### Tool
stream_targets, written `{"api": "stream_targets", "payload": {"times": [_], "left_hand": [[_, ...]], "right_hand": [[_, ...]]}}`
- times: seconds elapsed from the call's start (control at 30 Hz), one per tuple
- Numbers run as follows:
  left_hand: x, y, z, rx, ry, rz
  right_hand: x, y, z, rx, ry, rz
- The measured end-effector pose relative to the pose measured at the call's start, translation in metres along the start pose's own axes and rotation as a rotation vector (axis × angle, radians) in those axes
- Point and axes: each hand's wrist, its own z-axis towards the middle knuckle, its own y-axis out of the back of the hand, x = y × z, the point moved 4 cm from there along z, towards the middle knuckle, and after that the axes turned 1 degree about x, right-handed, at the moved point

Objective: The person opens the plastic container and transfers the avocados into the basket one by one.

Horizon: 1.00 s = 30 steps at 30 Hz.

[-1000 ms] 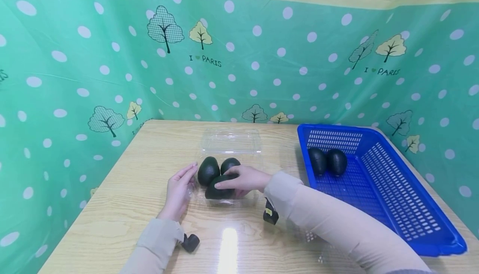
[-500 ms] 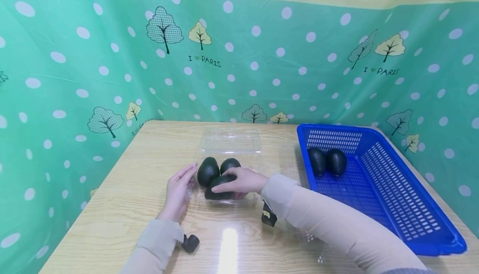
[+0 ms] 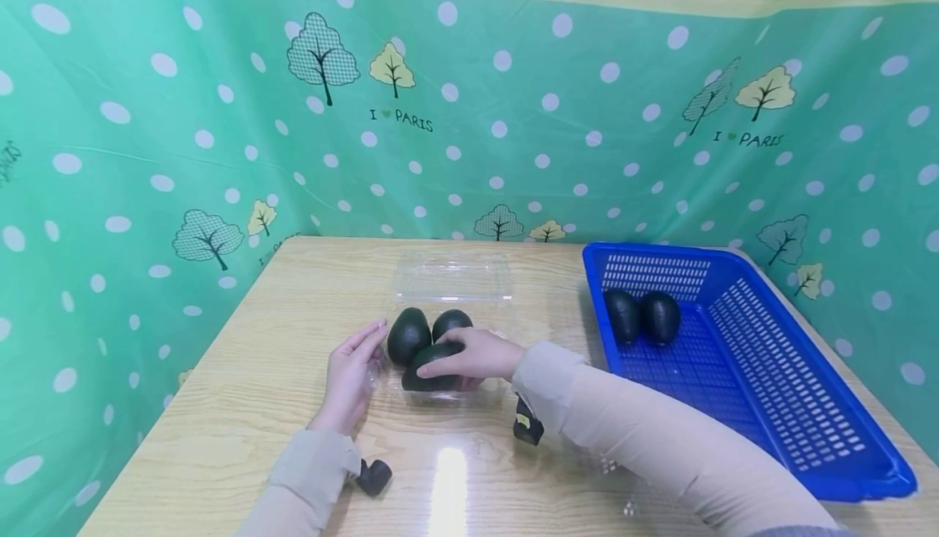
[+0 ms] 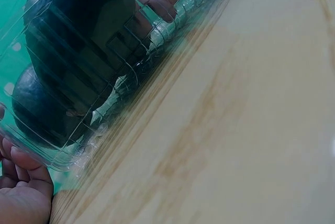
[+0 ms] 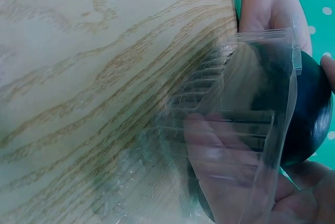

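An unlatched clear plastic clamshell container [image 3: 440, 398] lies on the table with its lid [image 3: 451, 278] folded back. Three dark avocados sit in it: one at the left [image 3: 408, 336], one at the back [image 3: 450, 323] and a front avocado [image 3: 438, 352] lying sideways. My right hand [image 3: 484, 355] grips this front avocado, thumb on top; its fingers [image 5: 220, 150] show through the clear wall in the right wrist view. My left hand [image 3: 348, 378] holds the container's left side, its curled fingers [image 4: 31, 174] at the corner in the left wrist view.
To the right stands a blue plastic basket [image 3: 800, 386] with two avocados [image 3: 642, 317] at its back left; my right forearm passes in front of it. Black wrist devices [image 3: 374, 477] hang below both cuffs. A green dotted curtain [image 3: 469, 138] closes off the table's back.
My right hand has shifted very slightly to the left with the front avocado in its grip. The left hand, container and basket have stayed in place.
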Motion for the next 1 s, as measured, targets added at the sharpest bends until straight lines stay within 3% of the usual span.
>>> {"api": "stream_targets", "payload": {"times": [0.6, 1.0], "left_hand": [[0.000, 0.001, -0.001, 0.020, 0.003, -0.007], [0.001, 0.001, 0.000, 0.019, 0.004, -0.023]], "right_hand": [[-0.001, 0.003, 0.002, -0.002, 0.002, 0.038], [-0.001, 0.011, -0.003, 0.046, 0.004, 0.053]]}}
